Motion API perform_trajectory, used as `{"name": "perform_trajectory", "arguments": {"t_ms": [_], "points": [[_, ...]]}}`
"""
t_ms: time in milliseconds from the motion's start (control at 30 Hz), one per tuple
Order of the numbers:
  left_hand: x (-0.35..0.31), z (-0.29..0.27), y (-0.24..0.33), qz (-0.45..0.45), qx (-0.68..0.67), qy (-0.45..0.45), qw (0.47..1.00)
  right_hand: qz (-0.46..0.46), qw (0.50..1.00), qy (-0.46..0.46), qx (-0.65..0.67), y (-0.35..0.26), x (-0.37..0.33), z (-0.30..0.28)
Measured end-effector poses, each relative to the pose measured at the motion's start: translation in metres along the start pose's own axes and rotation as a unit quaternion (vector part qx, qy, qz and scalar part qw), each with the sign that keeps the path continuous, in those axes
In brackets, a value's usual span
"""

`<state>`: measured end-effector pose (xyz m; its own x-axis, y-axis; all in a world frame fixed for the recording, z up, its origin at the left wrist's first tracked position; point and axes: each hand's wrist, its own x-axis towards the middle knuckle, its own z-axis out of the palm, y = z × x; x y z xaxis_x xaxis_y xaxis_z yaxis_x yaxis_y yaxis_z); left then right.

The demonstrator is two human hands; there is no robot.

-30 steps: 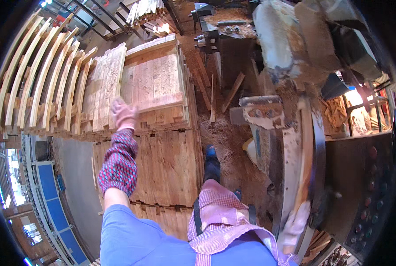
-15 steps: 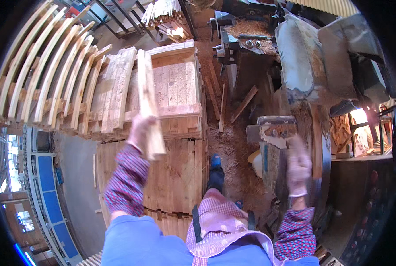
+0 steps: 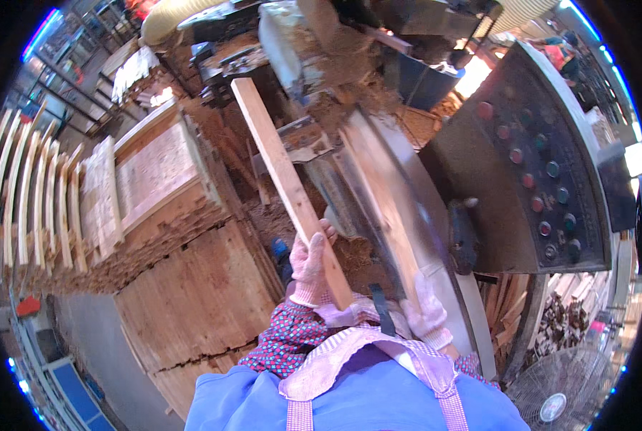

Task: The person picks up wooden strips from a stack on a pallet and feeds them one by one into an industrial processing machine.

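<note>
My gloved left hand [image 3: 311, 267] is closed around a pale wooden slat [image 3: 285, 183], gripping it near its lower end. The slat slants up and to the left, in front of the machine. On the right, my gloved right hand [image 3: 424, 310], slightly blurred, is at the near end of a second wooden slat [image 3: 382, 194]. That slat lies lengthwise along the metal bed [image 3: 447, 287] of the machine, and its far end reaches toward the dusty machine housing. The fingers of the right hand wrap the slat's end.
Stacked slats [image 3: 34, 201] sit on a wood pile [image 3: 170, 215] at the left. Right of the bed stands a dark control panel [image 3: 536, 172] with several coloured buttons. A fan [image 3: 561, 391] is at the lower right. Wood scraps and sawdust lie around the machine.
My view has turned right, toward the machine. The left hand has brought its slat from the pile to in front of me. The right hand is now on a slat on the bed.
</note>
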<state>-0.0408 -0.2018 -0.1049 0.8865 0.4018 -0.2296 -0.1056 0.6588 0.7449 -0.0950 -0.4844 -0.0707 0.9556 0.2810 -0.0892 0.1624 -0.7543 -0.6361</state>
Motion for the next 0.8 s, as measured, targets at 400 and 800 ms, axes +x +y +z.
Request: {"name": "perform_trajectory", "arguments": {"t_ms": [400,800], "points": [[0.009,-0.001,-0.001,-0.017,0.051,0.0,0.999,-0.205,0.882,0.159,-0.394,0.043,0.294,0.035],[0.048,-0.008,0.027,0.185,0.534,-0.264,0.782,0.019,0.995,-0.084,0.051,-0.055,0.107,0.023]]}}
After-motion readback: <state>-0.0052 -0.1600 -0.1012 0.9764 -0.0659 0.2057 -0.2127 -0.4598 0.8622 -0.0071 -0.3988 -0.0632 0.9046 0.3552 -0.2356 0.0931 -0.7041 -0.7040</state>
